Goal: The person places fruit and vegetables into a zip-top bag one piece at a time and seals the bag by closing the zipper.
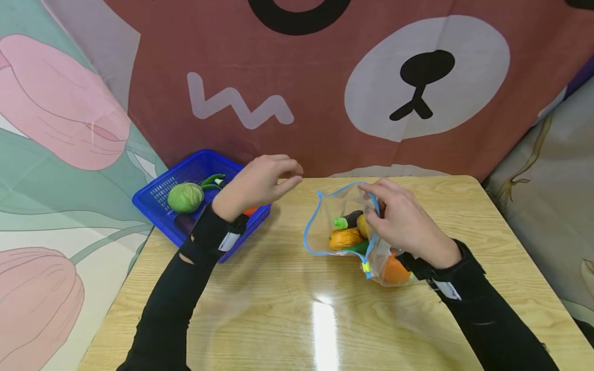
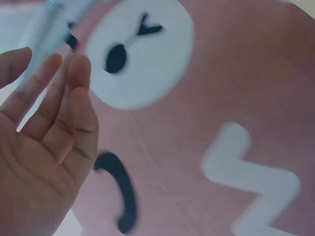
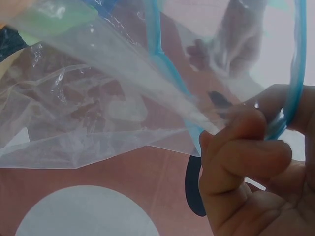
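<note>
My right hand (image 1: 403, 216) pinches the blue-edged rim of a clear zip bag (image 1: 327, 211), whose mouth gapes toward the left. Inside the bag lie a small eggplant (image 1: 353, 220), a yellow-orange vegetable (image 1: 345, 239), something green (image 1: 361, 247) and a round orange item (image 1: 394, 270). The right wrist view shows curled fingers (image 3: 241, 147) at the bag's blue edge. My left hand (image 1: 264, 180) is raised beside the bag, over the right side of a blue basket (image 1: 160, 219), holding nothing. In the left wrist view its fingers (image 2: 81, 118) are loosely bent, palm showing.
A green cabbage (image 1: 185, 198), a green-stemmed vegetable (image 1: 213, 181), a dark purple one (image 1: 184, 222) and an orange piece (image 1: 250, 211) lie in the basket. A yellow zip slider (image 1: 366, 267) sits at the bag's front corner. The wooden table (image 1: 274, 319) meets a printed cloth (image 1: 315, 139) behind.
</note>
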{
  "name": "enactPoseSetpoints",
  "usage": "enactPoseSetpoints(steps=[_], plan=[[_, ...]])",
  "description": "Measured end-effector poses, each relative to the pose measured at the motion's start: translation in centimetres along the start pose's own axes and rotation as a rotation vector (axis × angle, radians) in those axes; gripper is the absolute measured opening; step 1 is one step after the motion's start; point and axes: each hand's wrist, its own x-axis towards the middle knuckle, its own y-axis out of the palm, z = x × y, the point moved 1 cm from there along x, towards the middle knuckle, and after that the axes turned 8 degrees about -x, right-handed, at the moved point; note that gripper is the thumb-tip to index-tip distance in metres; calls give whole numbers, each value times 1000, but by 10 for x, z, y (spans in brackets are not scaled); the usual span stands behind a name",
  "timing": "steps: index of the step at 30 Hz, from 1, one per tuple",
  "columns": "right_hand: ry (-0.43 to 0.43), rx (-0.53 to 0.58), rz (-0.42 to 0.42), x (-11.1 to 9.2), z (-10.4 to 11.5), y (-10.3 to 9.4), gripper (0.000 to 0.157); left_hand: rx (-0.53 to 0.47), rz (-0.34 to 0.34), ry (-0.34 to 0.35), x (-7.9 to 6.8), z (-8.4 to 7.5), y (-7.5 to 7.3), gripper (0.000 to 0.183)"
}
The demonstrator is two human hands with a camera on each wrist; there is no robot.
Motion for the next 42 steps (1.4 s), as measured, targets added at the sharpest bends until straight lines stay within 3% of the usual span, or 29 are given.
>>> enactPoseSetpoints(steps=[5, 10, 13, 21, 27, 32, 42], plan=[[2, 0, 0, 0, 0, 0, 41, -26, 7, -214, -8, 49, -10, 17], [-7, 0, -6, 0, -1, -1, 41, -38, 4, -402, -21, 93, -9, 17], [-9, 0, -2, 0, -1, 0, 41, -38, -4, -451, -29, 112, -3, 17], [-5, 3, 4, -1, -1, -1, 40, 3, -7, -491, -47, 154, 11, 15], [-4, 15, 9, -1, -1, -1, 40, 24, 139, -527, -58, 177, 24, 21], [-7, 17, 13, 0, 0, -1, 40, 8, 264, -555, -62, 187, 35, 29], [6, 15, 34, 1, 3, -1, 41, 94, 510, -682, -62, 188, 47, 40]])
